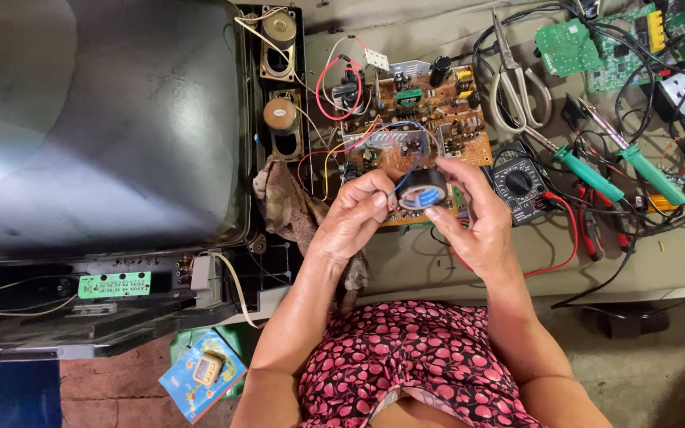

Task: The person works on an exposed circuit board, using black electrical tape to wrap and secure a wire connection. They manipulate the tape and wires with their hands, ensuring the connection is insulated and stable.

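The old picture-tube set lies face down and fills the view from nine to eleven o'clock, its two speakers stacked along its right edge at about twelve. Just right of centre sits the brown circuit board, with red, yellow and blue leads running off it. At two to three o'clock lie scissors, two green-handled soldering irons, green boards and a black multimeter. A rag hangs at centre-left. At dead centre the roll of black tape is held over the board's near edge: the right hand grips it between thumb and fingers, while the left hand is closed in a pinch at the roll's left side, seemingly on the tape's end. To do this well, I judge, the roll should stay steady, the end come off flat, and the blue wire stay clear of the sticky side.
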